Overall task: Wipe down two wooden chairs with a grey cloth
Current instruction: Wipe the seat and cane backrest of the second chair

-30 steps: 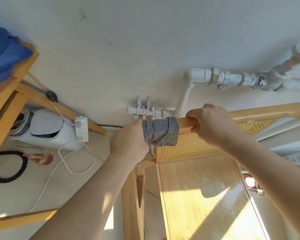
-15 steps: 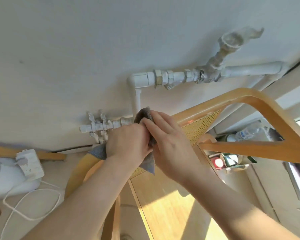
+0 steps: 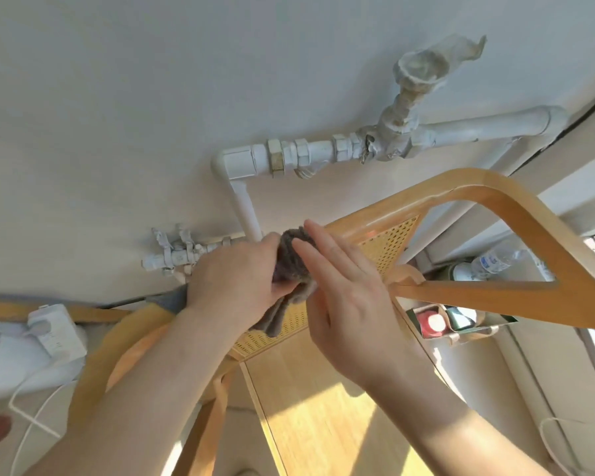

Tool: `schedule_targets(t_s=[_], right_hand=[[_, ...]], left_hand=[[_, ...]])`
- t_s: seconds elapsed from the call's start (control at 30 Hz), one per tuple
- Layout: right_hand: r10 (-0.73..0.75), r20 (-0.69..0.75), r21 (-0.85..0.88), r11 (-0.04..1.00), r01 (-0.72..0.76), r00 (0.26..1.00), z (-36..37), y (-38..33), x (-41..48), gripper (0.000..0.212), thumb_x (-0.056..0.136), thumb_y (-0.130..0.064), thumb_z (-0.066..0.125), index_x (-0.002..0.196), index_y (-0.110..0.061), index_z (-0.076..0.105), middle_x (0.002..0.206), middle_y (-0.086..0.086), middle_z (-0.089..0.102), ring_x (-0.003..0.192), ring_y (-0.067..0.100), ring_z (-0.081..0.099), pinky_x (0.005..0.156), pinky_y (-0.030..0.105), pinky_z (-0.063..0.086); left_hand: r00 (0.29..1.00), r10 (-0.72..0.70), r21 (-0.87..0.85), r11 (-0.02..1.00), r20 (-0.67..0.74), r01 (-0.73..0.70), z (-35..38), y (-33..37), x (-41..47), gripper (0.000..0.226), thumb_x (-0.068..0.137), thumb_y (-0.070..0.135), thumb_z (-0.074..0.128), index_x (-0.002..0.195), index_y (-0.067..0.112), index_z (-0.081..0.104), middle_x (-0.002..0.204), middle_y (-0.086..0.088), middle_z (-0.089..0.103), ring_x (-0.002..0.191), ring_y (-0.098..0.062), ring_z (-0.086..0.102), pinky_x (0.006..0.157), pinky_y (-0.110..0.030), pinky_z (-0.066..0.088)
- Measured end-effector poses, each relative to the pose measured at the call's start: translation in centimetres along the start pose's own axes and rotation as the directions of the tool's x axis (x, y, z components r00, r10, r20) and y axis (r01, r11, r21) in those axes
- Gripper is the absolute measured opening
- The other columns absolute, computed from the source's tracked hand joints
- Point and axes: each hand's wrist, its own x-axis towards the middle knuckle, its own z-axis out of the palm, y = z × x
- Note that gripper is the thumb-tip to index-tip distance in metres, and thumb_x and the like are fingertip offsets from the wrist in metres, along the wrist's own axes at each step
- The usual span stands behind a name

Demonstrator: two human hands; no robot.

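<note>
A light wooden chair (image 3: 516, 214) with a cane-mesh back and a curved armrest stands against the wall below me. My left hand (image 3: 236, 280) grips the grey cloth (image 3: 292, 266) bunched on the chair's top rail. My right hand (image 3: 344, 297) lies against the cloth from the right with its fingers straight, pressing on it. A corner of the cloth hangs down over the cane panel. Only one chair's back and seat show plainly; a second curved wooden piece (image 3: 93, 369) shows at lower left.
White pipes and a valve (image 3: 389, 142) run along the wall just behind the rail. A white appliance with a power adapter (image 3: 54, 331) and cable sits at left. A bag of bottles (image 3: 454, 321) stands on the floor at right.
My view swung right. My right hand left the chair rail and came onto the cloth, then straightened its fingers. My left hand kept hold of the cloth on the rail.
</note>
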Motion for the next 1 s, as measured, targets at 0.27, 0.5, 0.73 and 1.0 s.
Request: schedule_targets(t_s=[0.27,0.5,0.73,1.0], right_hand=[[0.121,0.050,-0.209,0.972,-0.108,0.991,-2.1,6.6,0.4,0.052,0.086,-0.005,0.043,0.138,-0.002,0.049,0.147,0.016,0.043,0.137,0.030,0.040,0.111,0.045,0.035],[-0.012,0.167,-0.172,0.984,0.041,0.986,1.0,-0.1,3.1,0.041,0.095,-0.029,0.036,0.119,-0.007,0.061,0.130,0.014,0.059,0.130,0.032,0.045,0.114,0.046,0.025],[-0.171,0.287,-0.200,0.951,0.234,0.943,0.6,4.5,3.9,0.046,0.097,-0.048,0.034,0.123,-0.017,0.057,0.106,-0.001,0.061,0.111,0.023,0.053,0.110,0.036,0.025],[0.242,0.065,-0.340,0.917,-0.207,0.968,-4.1,12.5,4.3,0.054,0.101,-0.042,0.024,0.146,-0.014,0.038,0.152,0.004,0.037,0.146,0.020,0.022,0.117,0.038,0.013]], left_hand=[[0.988,0.103,-0.032,0.994,-0.115,-0.108,0.9,7.6,4.7,0.040,0.090,0.052,0.052,0.116,0.023,0.043,0.105,0.003,0.061,0.091,-0.024,0.064,0.062,-0.034,0.042],[0.995,-0.077,-0.074,0.995,-0.059,0.073,0.2,-0.5,-2.9,0.030,0.085,0.046,0.058,0.108,0.028,0.049,0.091,0.008,0.061,0.082,-0.022,0.062,0.061,-0.032,0.040],[0.993,-0.072,-0.097,0.992,0.091,0.081,-0.6,1.2,0.4,0.022,0.087,0.047,0.054,0.094,0.030,0.043,0.070,0.011,0.045,0.070,-0.021,0.046,0.060,-0.033,0.038],[0.991,0.105,-0.003,0.994,-0.080,-0.106,0.5,12.9,8.4,0.021,0.099,0.028,0.038,0.119,0.021,0.041,0.115,-0.001,0.061,0.091,-0.031,0.062,0.061,-0.036,0.034]])
